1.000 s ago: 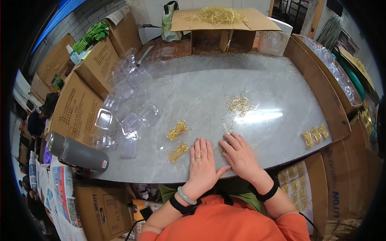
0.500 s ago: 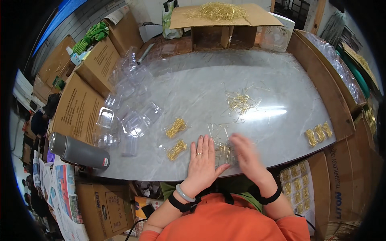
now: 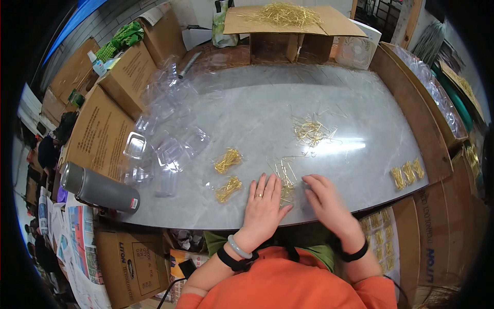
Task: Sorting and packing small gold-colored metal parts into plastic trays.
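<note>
My left hand lies flat on the grey table, fingers stretched out and a ring on one of them. Along its inner side is a loose bunch of thin gold wire hooks. To the right of these, my right hand is held with its fingers out and no object in it, slightly blurred. A larger heap of gold hooks is scattered farther up the table. Left of my left hand are two clear plastic boxes filled with gold hooks, one farther and one nearer.
Empty clear plastic boxes pile up at the left, behind a grey flask. Filled boxes stand at the right edge. Cardboard walls border the table. At the back, a cardboard shelf carries more gold wire.
My right hand has moved right, away from the bunch of hooks. The hooks now lie closer together beside my left hand, which has shifted slightly right.
</note>
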Motion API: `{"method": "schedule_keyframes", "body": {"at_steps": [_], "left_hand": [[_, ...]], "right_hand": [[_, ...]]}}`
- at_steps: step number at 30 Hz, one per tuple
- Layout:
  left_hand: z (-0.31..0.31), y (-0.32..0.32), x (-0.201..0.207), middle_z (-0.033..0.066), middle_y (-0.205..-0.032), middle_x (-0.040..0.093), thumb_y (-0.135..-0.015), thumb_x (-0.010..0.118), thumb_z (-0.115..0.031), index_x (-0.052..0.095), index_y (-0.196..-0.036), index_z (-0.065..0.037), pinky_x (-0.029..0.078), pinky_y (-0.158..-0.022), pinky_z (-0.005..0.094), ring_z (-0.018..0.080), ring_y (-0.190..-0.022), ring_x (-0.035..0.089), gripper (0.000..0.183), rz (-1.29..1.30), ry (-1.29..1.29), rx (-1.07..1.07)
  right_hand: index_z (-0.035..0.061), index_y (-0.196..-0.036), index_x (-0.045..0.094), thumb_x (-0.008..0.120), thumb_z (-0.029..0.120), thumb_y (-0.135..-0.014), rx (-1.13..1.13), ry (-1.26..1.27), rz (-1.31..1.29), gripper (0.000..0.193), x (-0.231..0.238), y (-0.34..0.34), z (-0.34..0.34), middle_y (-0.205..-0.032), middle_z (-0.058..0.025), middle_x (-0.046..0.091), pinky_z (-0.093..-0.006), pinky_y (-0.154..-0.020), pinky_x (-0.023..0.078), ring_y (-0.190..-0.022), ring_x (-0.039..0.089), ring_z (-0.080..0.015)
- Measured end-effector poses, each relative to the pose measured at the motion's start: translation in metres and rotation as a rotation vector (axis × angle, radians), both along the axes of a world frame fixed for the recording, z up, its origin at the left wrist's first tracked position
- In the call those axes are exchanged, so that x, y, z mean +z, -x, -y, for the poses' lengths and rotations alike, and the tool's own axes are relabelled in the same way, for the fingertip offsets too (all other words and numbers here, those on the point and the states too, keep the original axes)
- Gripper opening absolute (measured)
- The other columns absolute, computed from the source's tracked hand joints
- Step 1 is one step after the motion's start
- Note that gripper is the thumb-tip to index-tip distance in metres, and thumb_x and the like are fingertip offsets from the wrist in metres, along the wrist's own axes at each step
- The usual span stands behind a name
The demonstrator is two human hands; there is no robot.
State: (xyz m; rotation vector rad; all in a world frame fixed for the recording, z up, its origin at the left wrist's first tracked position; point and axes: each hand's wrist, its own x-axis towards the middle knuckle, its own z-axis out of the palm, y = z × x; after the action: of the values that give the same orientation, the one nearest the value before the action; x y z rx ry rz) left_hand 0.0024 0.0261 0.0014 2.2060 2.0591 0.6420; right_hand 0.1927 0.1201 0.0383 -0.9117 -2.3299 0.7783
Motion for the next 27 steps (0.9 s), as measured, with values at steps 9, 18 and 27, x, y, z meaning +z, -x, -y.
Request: {"method": "schedule_keyframes", "body": {"at_steps": [9, 18, 27], "left_hand": [[0.004, 0.013, 0.001, 0.0137, -0.146, 0.054, -0.095, 0.069, -0.021, 0.055, -0.143, -0.001, 0.033, -0.119, 0.0542, 0.0388, -0.141, 0.044, 0.054, 0.114, -0.09, -0.17], [0.005, 0.011, 0.001, 0.0233, -0.156, 0.038, -0.088, 0.077, -0.016, 0.046, -0.147, 0.003, 0.035, -0.119, 0.0501, 0.0449, -0.144, 0.037, 0.068, 0.245, -0.109, -0.085], [0.004, 0.012, -0.002, 0.0291, -0.158, 0.031, -0.086, 0.08, -0.021, 0.036, -0.15, 0.01, 0.032, -0.121, 0.0514, 0.0481, -0.149, 0.028, 0.084, 0.251, -0.084, -0.03]], "right_hand": [[-0.0012, -0.126, 0.063, 0.076, 0.017, -0.089, 0.091, -0.174, 0.305, 0.043, 0.013, 0.034, -0.067, -0.108, -0.0192, 0.061, -0.0438, -0.086, 0.054, -0.097, 0.065, -0.0377], [0.0007, -0.102, 0.068, 0.072, 0.014, -0.089, 0.22, 0.084, 0.332, 0.019, 0.007, 0.059, -0.097, -0.104, -0.0207, 0.064, -0.0469, -0.085, 0.054, -0.097, 0.065, -0.0417], [0.0056, -0.12, 0.067, 0.071, 0.018, -0.091, 0.327, 0.018, 0.339, 0.032, 0.014, 0.051, -0.077, -0.113, -0.0168, 0.062, -0.0443, -0.09, 0.053, -0.103, 0.063, -0.0381]]}}
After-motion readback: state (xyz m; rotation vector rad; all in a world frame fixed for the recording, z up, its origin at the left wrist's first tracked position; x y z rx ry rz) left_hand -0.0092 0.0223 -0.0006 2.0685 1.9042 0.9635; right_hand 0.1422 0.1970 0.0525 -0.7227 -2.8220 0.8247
